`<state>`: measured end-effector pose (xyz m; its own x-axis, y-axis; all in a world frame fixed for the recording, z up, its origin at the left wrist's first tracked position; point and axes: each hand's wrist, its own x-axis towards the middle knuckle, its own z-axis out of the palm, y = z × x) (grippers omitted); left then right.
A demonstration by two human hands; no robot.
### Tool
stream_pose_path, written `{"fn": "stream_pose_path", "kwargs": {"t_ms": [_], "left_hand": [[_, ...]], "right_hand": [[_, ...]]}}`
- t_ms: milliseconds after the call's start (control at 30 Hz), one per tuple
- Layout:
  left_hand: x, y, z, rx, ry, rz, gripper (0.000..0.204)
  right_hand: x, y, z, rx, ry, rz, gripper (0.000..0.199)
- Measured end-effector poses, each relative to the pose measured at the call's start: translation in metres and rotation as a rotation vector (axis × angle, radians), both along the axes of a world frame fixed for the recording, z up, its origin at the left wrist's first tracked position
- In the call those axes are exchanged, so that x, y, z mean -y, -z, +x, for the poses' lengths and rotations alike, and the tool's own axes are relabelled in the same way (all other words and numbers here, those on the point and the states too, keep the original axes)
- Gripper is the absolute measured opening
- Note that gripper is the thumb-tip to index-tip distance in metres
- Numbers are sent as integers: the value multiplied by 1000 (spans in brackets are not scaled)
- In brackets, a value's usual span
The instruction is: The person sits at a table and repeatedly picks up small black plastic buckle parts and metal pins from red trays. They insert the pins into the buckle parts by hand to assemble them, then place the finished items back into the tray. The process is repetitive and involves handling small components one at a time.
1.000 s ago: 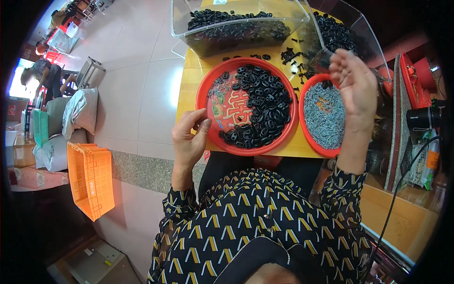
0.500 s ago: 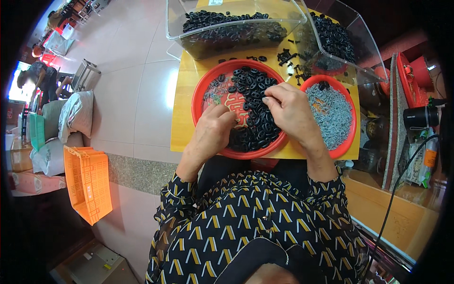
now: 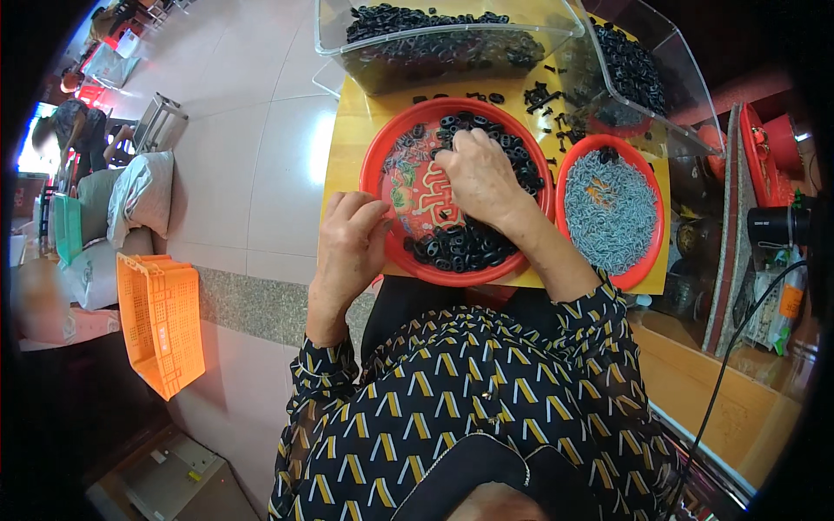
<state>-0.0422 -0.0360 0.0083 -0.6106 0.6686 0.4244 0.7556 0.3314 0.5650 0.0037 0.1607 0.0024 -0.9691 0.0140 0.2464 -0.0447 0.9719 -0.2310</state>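
A round red tray [image 3: 382, 161] with a patterned centre sits on a yellow board [image 3: 347, 139] and holds many small black rings [image 3: 460, 247]. My right hand [image 3: 482, 178] lies inside the tray, palm down on the rings, fingers curled among them; I cannot tell whether it grips any. At the tray's near left rim rests my left hand [image 3: 347, 252], fingers bent, thumb and fingertips close together beside the edge. A smaller red tray [image 3: 647, 260] to the right is filled with small grey pieces [image 3: 612, 208].
Two clear plastic bins [image 3: 443, 43] of black rings stand at the far side, with loose rings scattered between them. An orange crate [image 3: 161, 321] and stuffed sacks [image 3: 130, 204] lie on the tiled floor at left. A wooden shelf and red dishes are at right.
My right hand came down from above the grey-piece tray into the black-ring tray. My left hand slid from the tray's inside back to its left rim.
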Motion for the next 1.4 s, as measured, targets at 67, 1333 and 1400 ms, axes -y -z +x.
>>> {"fn": "stream_pose_path", "kwargs": {"t_ms": [67, 1333, 1400], "left_hand": [[1, 0, 1, 8, 26, -17, 19], [-79, 23, -12, -45, 65, -264, 13], [-84, 27, -13, -85, 31, -317, 19]], "right_hand": [[2, -3, 6, 18, -51, -50, 10], [-5, -23, 78, 35, 42, -821, 10], [-6, -14, 78, -107, -19, -765, 10]]}}
